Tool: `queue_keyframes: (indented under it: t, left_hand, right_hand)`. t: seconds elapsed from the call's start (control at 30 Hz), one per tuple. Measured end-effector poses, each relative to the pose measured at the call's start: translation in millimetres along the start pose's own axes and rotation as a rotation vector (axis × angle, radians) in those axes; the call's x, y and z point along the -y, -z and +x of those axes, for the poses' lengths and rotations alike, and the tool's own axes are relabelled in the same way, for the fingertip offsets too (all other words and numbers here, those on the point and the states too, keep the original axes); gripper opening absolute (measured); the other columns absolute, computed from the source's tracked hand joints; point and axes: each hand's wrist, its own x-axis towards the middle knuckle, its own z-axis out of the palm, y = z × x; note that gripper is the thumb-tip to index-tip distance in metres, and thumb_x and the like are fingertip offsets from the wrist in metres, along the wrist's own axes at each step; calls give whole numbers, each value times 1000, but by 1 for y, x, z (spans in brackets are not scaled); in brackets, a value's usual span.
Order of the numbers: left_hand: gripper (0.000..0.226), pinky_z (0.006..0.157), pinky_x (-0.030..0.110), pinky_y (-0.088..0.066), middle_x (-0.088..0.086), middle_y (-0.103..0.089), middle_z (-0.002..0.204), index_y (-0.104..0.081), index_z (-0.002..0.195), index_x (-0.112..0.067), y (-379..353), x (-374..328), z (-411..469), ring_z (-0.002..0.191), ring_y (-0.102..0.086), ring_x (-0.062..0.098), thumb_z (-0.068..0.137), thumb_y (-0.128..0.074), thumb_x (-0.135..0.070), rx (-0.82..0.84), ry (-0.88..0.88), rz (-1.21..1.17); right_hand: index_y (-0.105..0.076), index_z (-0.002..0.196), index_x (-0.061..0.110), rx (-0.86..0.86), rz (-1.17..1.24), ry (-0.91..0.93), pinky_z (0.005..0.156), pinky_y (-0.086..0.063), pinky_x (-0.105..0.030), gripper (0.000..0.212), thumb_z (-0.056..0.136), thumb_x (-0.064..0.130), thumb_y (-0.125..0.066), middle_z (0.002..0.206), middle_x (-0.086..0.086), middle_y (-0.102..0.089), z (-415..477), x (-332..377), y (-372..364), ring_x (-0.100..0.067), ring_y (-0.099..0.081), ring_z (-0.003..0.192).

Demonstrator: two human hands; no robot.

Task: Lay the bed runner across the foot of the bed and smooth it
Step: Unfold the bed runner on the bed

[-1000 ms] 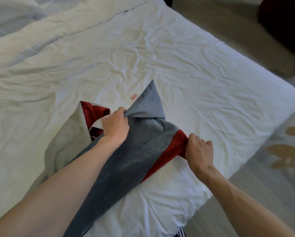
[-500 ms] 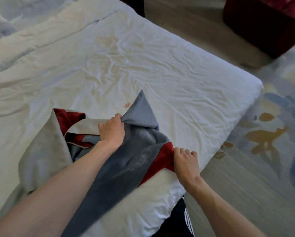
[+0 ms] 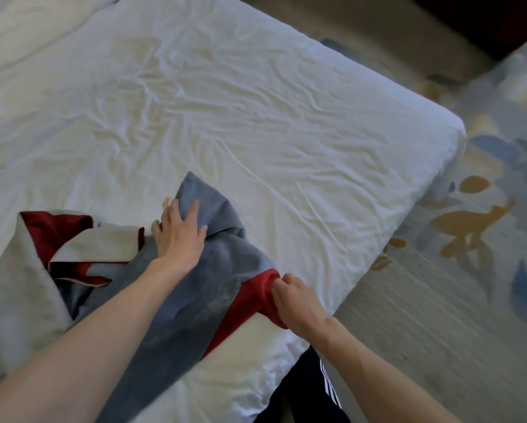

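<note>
Left hand point(image 3: 180, 236) lies flat, grip open, on the crumpled velvety bed runner point(image 3: 192, 288); right hand point(image 3: 299, 303) pinches its red edge.

You're in a bedroom, looks more like a hotel room than a home tbh. The big bed point(image 3: 286, 123) with its plain white sheet point(image 3: 195, 96) pulled tight over the corner fills most of your view, and the floor beside it is wall-to-wall carpet point(image 3: 482, 209) with a big blue and gold leaf pattern, classic hotel stuff.
</note>
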Motion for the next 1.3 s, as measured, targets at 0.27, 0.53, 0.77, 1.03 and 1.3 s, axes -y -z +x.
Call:
queue_keyframes:
  t: [0.27,0.53,0.77,1.03,1.3]
  left_hand:
    - [49,113,48,-12,4,-12,157,-24,144,-34,-22,-28,35,142,-8,27,98,-35,-41,155,-377,295]
    - [50,110,52,-13,4,-19,154,-25,143,-32,-59,-44,52,141,-14,24,96,-41,-41,216,-572,394]
    - [22,101,45,-20,-7,-54,115,-51,114,-31,-67,-32,44,115,-43,20,94,-42,-34,124,-623,439]
    - [13,87,36,-31,-6,-60,97,-58,95,-24,-44,-34,50,103,-46,19,93,-46,-18,51,-506,143]
    - [16,79,32,-42,11,-62,90,-63,89,-6,4,-75,74,89,-52,24,89,-47,-1,31,-324,-304]
  right_hand:
    - [-52,109,13,-34,11,-275,82,-43,-35,27,96,32,-38,104,-6,-57,24,-19,-2,-26,-53,93]
    - [-51,98,15,-26,-112,-281,82,-37,-35,28,94,42,-44,96,-4,-58,14,-3,-23,-25,-53,87]
    - [-49,94,14,-23,-119,-322,72,-32,-33,13,84,6,-46,93,-5,-57,11,10,-25,-23,-51,82]
    - [-40,93,17,-100,-138,-386,70,-34,-34,18,86,1,-36,86,-1,-60,15,-4,9,-25,-59,79]
    - [-42,88,16,-226,-280,-332,73,-35,-34,22,80,-5,-41,80,-1,-55,20,-19,78,-22,-47,71]
